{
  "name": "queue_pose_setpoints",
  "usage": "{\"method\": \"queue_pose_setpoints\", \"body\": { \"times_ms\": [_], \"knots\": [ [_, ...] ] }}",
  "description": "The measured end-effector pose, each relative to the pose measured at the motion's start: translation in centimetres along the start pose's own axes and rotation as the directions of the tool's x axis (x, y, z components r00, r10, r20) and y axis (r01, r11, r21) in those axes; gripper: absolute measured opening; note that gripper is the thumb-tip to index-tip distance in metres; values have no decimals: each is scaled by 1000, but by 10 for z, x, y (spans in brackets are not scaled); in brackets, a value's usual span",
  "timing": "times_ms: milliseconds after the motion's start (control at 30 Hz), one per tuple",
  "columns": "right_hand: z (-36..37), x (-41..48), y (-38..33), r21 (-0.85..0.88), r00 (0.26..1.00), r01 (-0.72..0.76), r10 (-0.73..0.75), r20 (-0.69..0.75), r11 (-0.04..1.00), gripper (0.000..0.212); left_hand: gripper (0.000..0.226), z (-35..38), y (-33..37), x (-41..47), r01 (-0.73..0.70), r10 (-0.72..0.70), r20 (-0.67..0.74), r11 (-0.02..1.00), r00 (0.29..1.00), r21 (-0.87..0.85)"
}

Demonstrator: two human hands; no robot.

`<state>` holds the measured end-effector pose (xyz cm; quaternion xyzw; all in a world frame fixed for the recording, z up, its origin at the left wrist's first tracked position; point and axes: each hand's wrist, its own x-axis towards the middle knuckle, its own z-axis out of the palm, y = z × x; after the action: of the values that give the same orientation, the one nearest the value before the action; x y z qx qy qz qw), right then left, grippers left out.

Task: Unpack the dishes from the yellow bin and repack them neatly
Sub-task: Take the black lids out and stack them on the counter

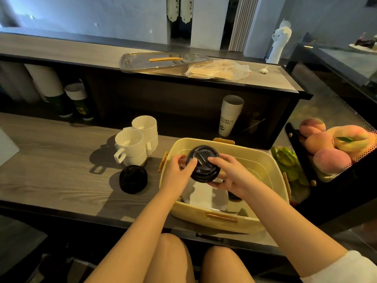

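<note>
Two hands, left hand (179, 170) and right hand (230, 176), gripped a black domed lid stack (204, 164) over the yellow bin (263, 162); white mugs (136, 142) stood left.

Peaches (326, 144) fill a perforated basket (346, 166) at right; paper cups (230, 115) stand under the upper shelf (81, 52).

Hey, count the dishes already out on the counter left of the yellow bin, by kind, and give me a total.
White mugs: 4, in two stacks of 2
Black lid stack: 1 on the counter; lids in it too blurred to count
Total: 5 items
Both hands hold more black lids over the yellow bin, not counted.
</note>
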<state>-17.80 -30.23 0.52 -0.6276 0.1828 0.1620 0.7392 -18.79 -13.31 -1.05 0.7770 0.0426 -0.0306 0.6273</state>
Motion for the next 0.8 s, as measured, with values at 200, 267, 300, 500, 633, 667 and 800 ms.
{"method": "queue_pose_setpoints", "body": {
  "times_ms": [200,267,300,500,633,667,800],
  "knots": [
    [62,-11,-12,32,982,188,-189,23,982,48,43,-36,21,-16,-158,107,-251,969,962,-191],
    [94,-15,-15,6,974,222,-222,35,975,42,43,-59,21,-18,-190,114,-341,961,933,-199],
    [110,-17,-15,-9,973,229,-228,39,973,42,42,-70,19,-19,-189,104,-376,962,921,-197],
    [198,-13,26,-151,956,280,-290,-41,948,49,31,-130,-16,-23,-53,-103,-413,936,905,-348],
    [229,-1,60,-220,964,210,-240,-119,953,48,24,-152,-46,-11,8,-166,-448,943,879,-333],
    [232,3,66,-250,963,194,-233,-135,949,49,22,-154,-53,-8,25,-179,-452,945,874,-325],
    [237,23,77,-236,957,132,-186,-222,963,47,32,-150,-73,11,114,-207,-432,966,877,-233]
  ]
}}
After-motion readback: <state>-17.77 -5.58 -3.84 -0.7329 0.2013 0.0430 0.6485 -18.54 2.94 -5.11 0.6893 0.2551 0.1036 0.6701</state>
